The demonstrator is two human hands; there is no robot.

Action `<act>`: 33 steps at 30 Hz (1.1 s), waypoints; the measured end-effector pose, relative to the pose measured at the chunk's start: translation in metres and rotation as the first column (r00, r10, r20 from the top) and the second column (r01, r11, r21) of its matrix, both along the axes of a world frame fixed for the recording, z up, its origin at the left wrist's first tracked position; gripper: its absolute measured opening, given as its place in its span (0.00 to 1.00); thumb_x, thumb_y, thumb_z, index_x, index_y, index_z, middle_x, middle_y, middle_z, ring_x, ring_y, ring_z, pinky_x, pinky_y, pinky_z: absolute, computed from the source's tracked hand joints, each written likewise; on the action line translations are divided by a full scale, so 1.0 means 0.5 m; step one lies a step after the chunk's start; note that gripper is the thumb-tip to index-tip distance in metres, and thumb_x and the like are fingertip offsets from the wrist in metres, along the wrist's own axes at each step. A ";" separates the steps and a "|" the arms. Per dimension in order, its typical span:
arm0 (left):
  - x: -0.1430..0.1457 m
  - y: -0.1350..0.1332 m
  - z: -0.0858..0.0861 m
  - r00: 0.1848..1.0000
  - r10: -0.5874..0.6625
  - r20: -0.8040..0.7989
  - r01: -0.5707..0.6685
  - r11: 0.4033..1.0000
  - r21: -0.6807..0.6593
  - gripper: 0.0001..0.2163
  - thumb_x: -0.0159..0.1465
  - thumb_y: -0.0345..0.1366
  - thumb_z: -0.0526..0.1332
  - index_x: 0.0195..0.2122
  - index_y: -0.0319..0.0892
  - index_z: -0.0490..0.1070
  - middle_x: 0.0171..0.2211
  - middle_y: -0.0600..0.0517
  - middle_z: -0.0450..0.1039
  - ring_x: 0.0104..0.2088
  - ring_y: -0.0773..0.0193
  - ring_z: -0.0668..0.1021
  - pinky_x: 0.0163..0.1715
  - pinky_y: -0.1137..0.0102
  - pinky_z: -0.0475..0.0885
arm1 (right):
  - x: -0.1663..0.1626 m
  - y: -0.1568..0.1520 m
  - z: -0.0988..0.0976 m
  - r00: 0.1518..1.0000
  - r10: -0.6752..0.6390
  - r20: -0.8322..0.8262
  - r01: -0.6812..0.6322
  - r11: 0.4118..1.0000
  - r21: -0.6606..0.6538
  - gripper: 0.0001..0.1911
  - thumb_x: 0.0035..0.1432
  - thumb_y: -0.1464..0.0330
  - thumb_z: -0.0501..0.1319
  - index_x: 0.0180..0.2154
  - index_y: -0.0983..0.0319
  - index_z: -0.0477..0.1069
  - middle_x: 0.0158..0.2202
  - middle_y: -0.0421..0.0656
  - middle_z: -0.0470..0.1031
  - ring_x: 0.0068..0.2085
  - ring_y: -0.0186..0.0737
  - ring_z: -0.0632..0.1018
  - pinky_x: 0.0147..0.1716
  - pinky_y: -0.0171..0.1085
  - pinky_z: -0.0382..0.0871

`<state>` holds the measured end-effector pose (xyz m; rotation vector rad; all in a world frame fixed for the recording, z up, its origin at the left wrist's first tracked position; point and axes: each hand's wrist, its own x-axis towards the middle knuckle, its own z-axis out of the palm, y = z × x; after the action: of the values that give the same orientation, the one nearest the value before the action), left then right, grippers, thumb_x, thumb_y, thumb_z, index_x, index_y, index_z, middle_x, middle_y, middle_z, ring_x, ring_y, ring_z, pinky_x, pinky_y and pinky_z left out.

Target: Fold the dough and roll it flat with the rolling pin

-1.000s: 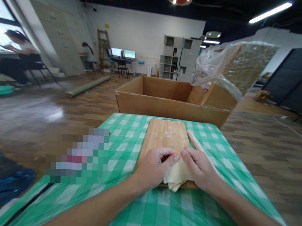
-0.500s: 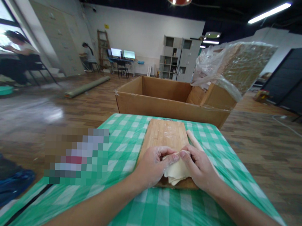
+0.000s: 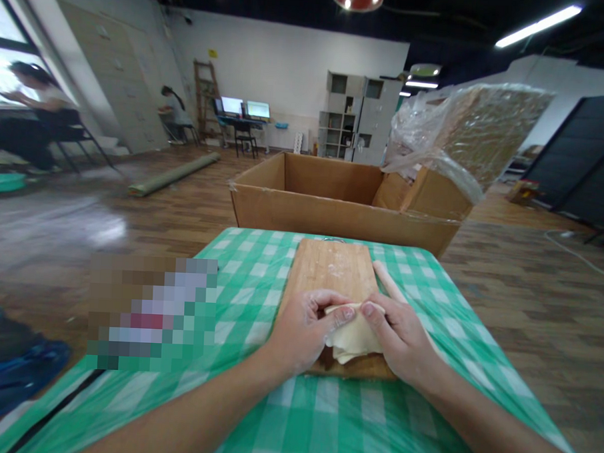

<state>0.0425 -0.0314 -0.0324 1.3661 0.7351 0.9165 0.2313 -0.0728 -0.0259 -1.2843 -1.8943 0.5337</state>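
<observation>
Tablecloth (image 3: 252, 284), green-and-white check, smooth sheen, shallow creases; covers the table. Left hand (image 3: 300, 333), floury, fingers curled, thumb and fingers pinching the left part of the dough (image 3: 354, 339). Right hand (image 3: 407, 338), matching grip on the right part; thumb tips near each other at the upper edge. Dough: pale, soft, thin, with a loose, uneven, layered lower edge; held over the near end of the board, contact with the wood not discernible. Cutting board (image 3: 330, 268), rectangular, warm-grained wood, dusted white toward the far end. Rod (image 3: 388, 282), slender, pale, smooth, lying along the board's right side. Beyond the table: box (image 3: 343, 211), brown cardboard, open-topped. Far right: clear plastic wrap (image 3: 431, 132), crinkled, glossy. Farther left: long roll (image 3: 177, 174), dull green, cylindrical, on plank-patterned floor (image 3: 182, 228).
</observation>
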 end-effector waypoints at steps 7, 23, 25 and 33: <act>-0.005 0.000 -0.010 0.991 0.030 -0.130 -0.009 0.987 0.163 0.16 0.64 0.48 0.67 0.37 0.38 0.80 0.29 0.51 0.76 0.28 0.66 0.74 0.25 0.73 0.64 | -0.002 -0.001 0.002 1.000 0.017 0.017 -0.018 1.000 0.012 0.22 0.72 0.53 0.52 0.30 0.58 0.70 0.26 0.41 0.73 0.34 0.48 0.79 0.41 0.43 0.72; -0.009 -0.003 -0.011 0.988 0.082 -0.133 -0.042 0.959 0.280 0.13 0.64 0.45 0.67 0.37 0.39 0.79 0.31 0.50 0.77 0.31 0.64 0.75 0.29 0.73 0.68 | -0.007 -0.004 0.008 0.999 0.054 -0.008 -0.054 0.998 -0.011 0.23 0.72 0.56 0.51 0.26 0.58 0.67 0.23 0.40 0.70 0.34 0.47 0.79 0.42 0.44 0.73; -0.006 -0.001 -0.015 0.993 0.046 -0.107 -0.022 0.975 0.220 0.14 0.64 0.46 0.67 0.38 0.39 0.78 0.31 0.51 0.77 0.30 0.65 0.75 0.28 0.73 0.67 | -0.006 -0.003 0.006 0.999 0.047 0.002 -0.047 0.999 0.020 0.23 0.72 0.57 0.51 0.25 0.58 0.67 0.23 0.39 0.68 0.34 0.47 0.79 0.46 0.45 0.73; 0.003 0.001 -0.003 0.998 -0.022 0.057 0.024 0.999 -0.040 0.18 0.59 0.48 0.71 0.39 0.37 0.76 0.30 0.50 0.78 0.28 0.66 0.76 0.27 0.74 0.69 | 0.006 0.000 0.003 0.999 0.022 0.042 -0.027 0.992 0.125 0.18 0.73 0.57 0.52 0.31 0.57 0.68 0.27 0.35 0.72 0.30 0.41 0.76 0.65 0.52 0.56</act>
<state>0.0438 -0.0310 -0.0341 1.3055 0.6900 0.9141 0.2342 -0.0727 -0.0242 -1.1997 -1.9473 0.3974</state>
